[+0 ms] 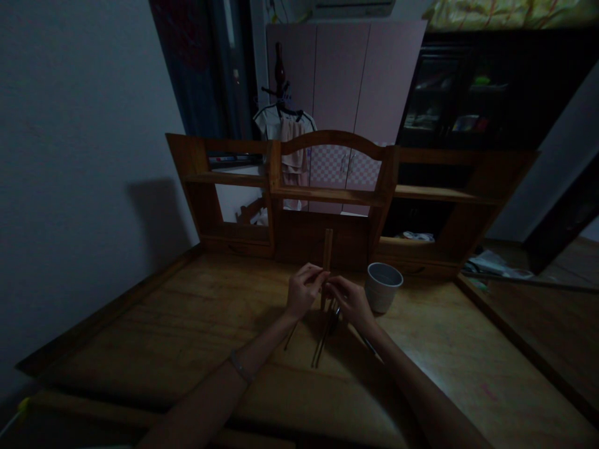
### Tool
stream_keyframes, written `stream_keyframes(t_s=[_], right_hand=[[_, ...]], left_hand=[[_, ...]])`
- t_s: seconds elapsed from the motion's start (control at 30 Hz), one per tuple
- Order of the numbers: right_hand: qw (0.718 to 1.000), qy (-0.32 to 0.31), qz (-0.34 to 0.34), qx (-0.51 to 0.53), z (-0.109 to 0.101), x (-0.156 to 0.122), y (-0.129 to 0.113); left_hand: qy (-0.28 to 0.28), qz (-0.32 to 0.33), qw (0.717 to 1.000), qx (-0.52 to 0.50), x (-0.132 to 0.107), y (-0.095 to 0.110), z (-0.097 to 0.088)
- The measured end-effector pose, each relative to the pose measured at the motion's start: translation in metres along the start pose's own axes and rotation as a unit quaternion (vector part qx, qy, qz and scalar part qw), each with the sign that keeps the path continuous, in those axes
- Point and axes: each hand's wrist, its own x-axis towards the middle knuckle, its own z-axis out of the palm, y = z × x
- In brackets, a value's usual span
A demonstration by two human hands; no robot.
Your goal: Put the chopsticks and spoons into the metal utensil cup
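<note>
Both my hands meet over the middle of a wooden desk (187, 324). My left hand (302, 292) and my right hand (350, 300) are both closed around a bundle of wooden chopsticks (328, 248) held upright, its tips sticking up above my fingers. Several more chopsticks (321, 347) lie flat on the desk under and just in front of my hands. A white cup (382, 285) stands upright on the desk just right of my right hand, apart from it.
A wooden shelf unit (327, 193) runs along the desk's far edge. A raised wooden rim (107, 308) borders the desk on the left and right. Behind are pink cupboard doors (346, 81), hanging clothes (285, 131) and a dark cabinet (458, 93). The room is dim.
</note>
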Motion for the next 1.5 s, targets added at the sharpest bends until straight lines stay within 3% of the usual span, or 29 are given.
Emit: stream_keyframes(t_s=[0.17, 0.27, 0.4, 0.5, 0.63, 0.77, 1.03, 1.2, 1.5], right_hand=[[0.999, 0.017, -0.002, -0.047, 0.000, -0.003, -0.004], [0.994, 0.087, 0.002, -0.072, -0.002, -0.005, -0.012], [0.987, 0.160, 0.009, -0.022, -0.014, 0.008, -0.032], [0.994, 0.111, -0.010, 0.019, -0.032, 0.035, -0.051], [0.998, 0.022, -0.055, 0.000, -0.061, 0.077, -0.075], [0.996, -0.088, -0.034, 0.001, -0.079, 0.098, -0.086], [0.992, -0.125, -0.035, 0.005, -0.074, 0.099, -0.078], [0.986, -0.158, -0.048, 0.010, -0.080, 0.094, -0.094], [0.973, -0.185, -0.125, -0.061, -0.083, 0.078, -0.125]], left_hand=[[-0.011, 0.016, 1.000, 0.021, 0.001, 0.004, -0.001], [-0.014, 0.032, 0.999, 0.030, 0.001, 0.009, -0.001], [-0.017, 0.036, 0.999, 0.025, 0.000, 0.011, 0.001], [-0.029, 0.027, 0.999, 0.023, 0.000, 0.009, 0.001], [-0.033, 0.037, 0.998, 0.029, 0.000, 0.006, 0.000], [-0.040, 0.036, 0.998, 0.032, 0.000, 0.007, 0.000], [-0.042, 0.029, 0.998, 0.042, 0.001, -0.001, -0.002], [-0.055, 0.064, 0.994, 0.073, 0.003, -0.002, -0.004], [0.024, 0.173, 0.974, 0.143, 0.009, 0.008, -0.013]])
